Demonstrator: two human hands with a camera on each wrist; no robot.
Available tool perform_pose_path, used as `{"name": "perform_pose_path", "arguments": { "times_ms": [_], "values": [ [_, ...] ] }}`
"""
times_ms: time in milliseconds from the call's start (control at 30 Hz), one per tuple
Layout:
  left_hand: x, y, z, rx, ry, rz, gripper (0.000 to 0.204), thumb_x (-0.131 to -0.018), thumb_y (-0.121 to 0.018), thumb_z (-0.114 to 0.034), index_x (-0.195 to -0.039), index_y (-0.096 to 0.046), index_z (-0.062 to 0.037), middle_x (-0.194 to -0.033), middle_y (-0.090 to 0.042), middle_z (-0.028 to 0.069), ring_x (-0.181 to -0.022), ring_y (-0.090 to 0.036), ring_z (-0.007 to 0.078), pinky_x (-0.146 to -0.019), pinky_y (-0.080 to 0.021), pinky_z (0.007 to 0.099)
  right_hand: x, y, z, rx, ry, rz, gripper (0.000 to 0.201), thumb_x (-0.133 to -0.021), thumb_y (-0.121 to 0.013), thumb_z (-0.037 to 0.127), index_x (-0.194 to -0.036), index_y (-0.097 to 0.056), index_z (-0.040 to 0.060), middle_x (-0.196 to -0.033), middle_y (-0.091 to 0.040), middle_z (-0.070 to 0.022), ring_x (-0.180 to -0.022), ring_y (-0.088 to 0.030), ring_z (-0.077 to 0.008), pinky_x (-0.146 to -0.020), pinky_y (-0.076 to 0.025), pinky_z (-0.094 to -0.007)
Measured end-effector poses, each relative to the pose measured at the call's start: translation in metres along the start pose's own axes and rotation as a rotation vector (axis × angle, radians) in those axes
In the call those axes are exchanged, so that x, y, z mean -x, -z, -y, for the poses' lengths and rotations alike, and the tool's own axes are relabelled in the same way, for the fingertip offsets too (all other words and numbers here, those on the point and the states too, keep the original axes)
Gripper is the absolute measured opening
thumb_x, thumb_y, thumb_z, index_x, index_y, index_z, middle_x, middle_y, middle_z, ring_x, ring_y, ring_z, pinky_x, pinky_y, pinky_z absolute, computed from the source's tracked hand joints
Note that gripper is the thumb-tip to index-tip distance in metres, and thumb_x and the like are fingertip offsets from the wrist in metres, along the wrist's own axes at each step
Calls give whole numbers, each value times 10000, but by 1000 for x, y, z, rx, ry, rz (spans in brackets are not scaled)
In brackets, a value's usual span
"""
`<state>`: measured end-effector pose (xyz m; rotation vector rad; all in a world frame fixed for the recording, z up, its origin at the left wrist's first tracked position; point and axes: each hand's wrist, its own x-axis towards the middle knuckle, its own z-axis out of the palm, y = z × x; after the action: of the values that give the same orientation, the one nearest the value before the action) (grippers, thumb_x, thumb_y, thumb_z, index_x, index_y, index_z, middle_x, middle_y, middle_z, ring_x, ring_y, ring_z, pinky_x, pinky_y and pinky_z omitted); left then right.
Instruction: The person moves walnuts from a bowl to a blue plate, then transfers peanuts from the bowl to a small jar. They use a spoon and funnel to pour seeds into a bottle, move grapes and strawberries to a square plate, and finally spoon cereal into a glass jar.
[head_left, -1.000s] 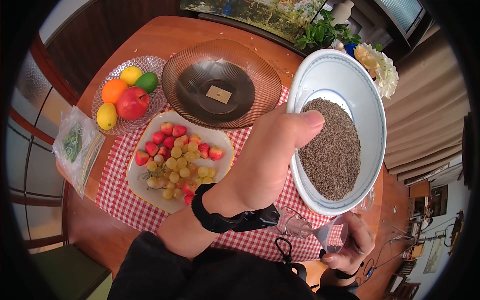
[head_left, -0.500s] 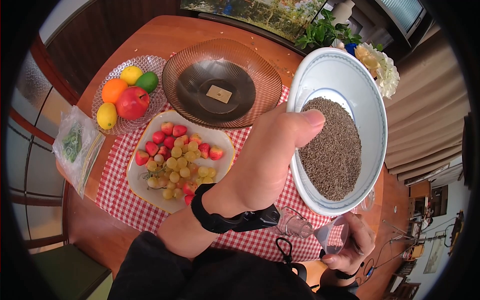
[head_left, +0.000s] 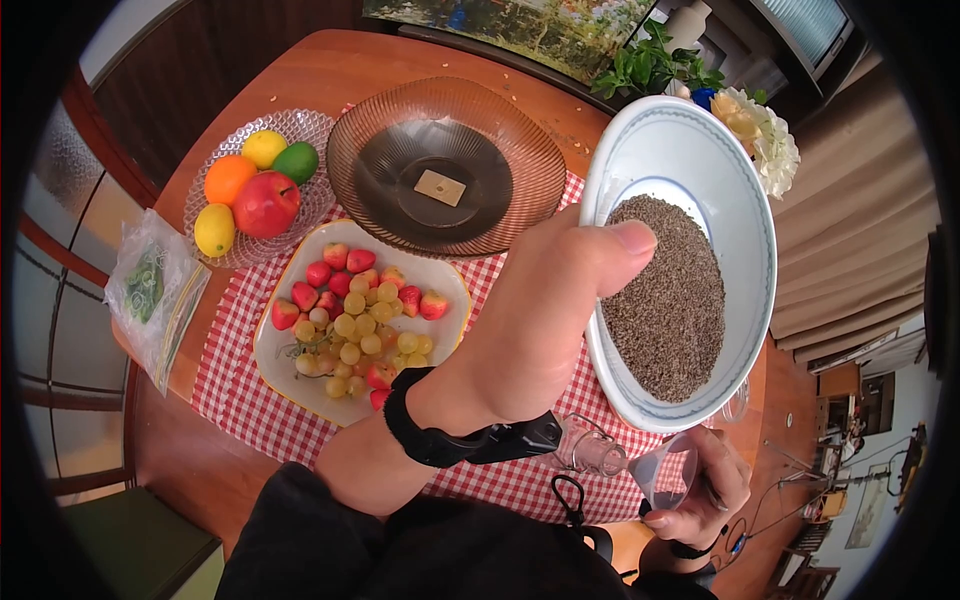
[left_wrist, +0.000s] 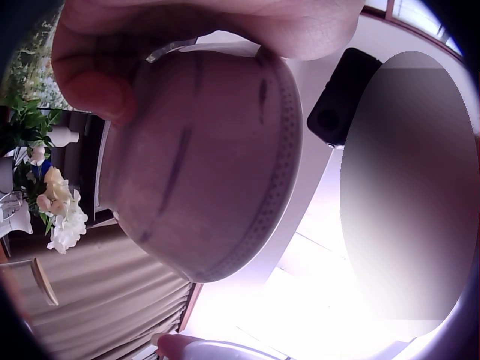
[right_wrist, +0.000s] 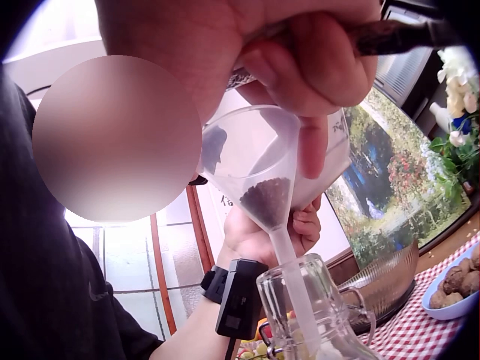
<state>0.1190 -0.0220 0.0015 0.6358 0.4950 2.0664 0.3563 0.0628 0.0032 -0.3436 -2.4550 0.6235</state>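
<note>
My left hand point(head_left: 530, 340) grips a blue-patterned white bowl point(head_left: 742, 270), thumb over its rim. Small dark grains point(head_left: 665, 310) lie heaped inside the steeply tilted bowl. Only the bowl's outside point(left_wrist: 202, 165) shows in the left wrist view. Below it, my right hand point(head_left: 715, 475) holds a clear funnel point(head_left: 668, 472) by its wide end. Some grains point(right_wrist: 264, 199) sit low in the cone. The funnel's stem reaches into the neck of a clear glass bottle point(head_left: 585, 445). A dark, narrow thing point(right_wrist: 405, 37) shows by my right fingers; what it is, I cannot tell.
A ribbed brown glass dish point(head_left: 350, 170) stands farther back. Left of my arm is a white tray point(head_left: 265, 340) of grapes and strawberries, near a glass plate point(head_left: 320, 135) of fruit and a zip bag point(head_left: 160, 310). Brown lumps fill a bowl point(right_wrist: 450, 306) at right.
My left hand and the bowl have shifted very slightly to the right. My right hand and the funnel look unmoved.
</note>
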Motion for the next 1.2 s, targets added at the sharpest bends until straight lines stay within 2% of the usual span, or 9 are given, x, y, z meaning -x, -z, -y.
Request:
{"name": "perform_pose_path", "arguments": {
  "times_ms": [133, 200, 300, 400, 533, 700, 800, 1133, 1200],
  "values": [
    [1, 1, -2, -13, 10, -8, 314, -924, -446, -267, -987, -543, 25, -842, -534, -7, -778, -461, 51, -709, -397, 235, -2, 0, 3, -23, -31, -3, 800, -616, -814, 534, -1057, -591, -96, -717, -619, -117, -655, -643, -202, -569, -494, -274],
    [2, 0, -5, 5, 45, 22, 312, -924, -446, -266, -990, -541, 24, -840, -528, -9, -777, -457, 50, -708, -394, 234, -7, 1, 5, -10, -27, 123, 766, -600, -833, 497, -1046, -604, -83, -763, -631, -108, -681, -648, -200, -600, -501, -279],
    [1, 0, -3, 9, 36, 16, 310, -923, -447, -266, -989, -540, 22, -835, -522, -12, -777, -453, 49, -708, -391, 234, -4, 0, 3, 23, -20, 135, 739, -589, -843, 469, -1041, -614, -70, -805, -642, -105, -697, -652, -202, -625, -507, -284],
    [2, -1, -4, -2, 29, 7, 311, -923, -447, -268, -988, -539, 22, -831, -519, -12, -775, -452, 51, -708, -391, 235, -3, -1, 2, 2, -72, 117, 745, -587, -843, 474, -1048, -616, -65, -818, -645, -119, -700, -654, -211, -627, -508, -286],
    [2, 1, -4, -8, 30, 14, 314, -923, -446, -268, -994, -540, 23, -838, -524, -9, -778, -454, 53, -712, -392, 236, -3, 0, 3, 42, -25, 128, 757, -580, -848, 480, -1044, -616, -71, -816, -644, -127, -709, -654, -210, -628, -508, -289],
    [2, -1, -5, -4, 39, 12, 324, -922, -444, -267, -1012, -542, 29, -853, -535, -2, -792, -459, 58, -727, -395, 240, 6, 1, -1, -193, -148, 27, 822, -558, -853, 512, -1057, -608, -94, -799, -635, -133, -719, -646, -199, -609, -495, -276],
    [2, -1, -4, -10, 26, 7, 330, -922, -443, -271, -1014, -542, 30, -855, -536, 0, -798, -461, 60, -732, -396, 242, 5, 1, -1, -208, -167, 15, 848, -549, -851, 528, -1063, -605, -100, -789, -630, -133, -702, -637, -193, -593, -484, -265],
    [2, 1, -5, 4, 39, 30, 341, -919, -442, -269, -1031, -545, 36, -887, -567, 22, -817, -500, 73, -745, -416, 255, 4, 0, -3, -152, -68, -19, 837, -548, -863, 504, -1065, -597, -99, -764, -618, -131, -667, -623, -184, -553, -462, -256],
    [2, 1, -6, 12, 49, 44, 341, -918, -444, -269, -1032, -545, 35, -894, -573, 26, -821, -505, 75, -747, -419, 257, 4, 3, -4, -95, -34, 51, 826, -545, -866, 495, -1057, -597, -94, -762, -618, -136, -660, -620, -187, -557, -464, -260]
  ]
}}
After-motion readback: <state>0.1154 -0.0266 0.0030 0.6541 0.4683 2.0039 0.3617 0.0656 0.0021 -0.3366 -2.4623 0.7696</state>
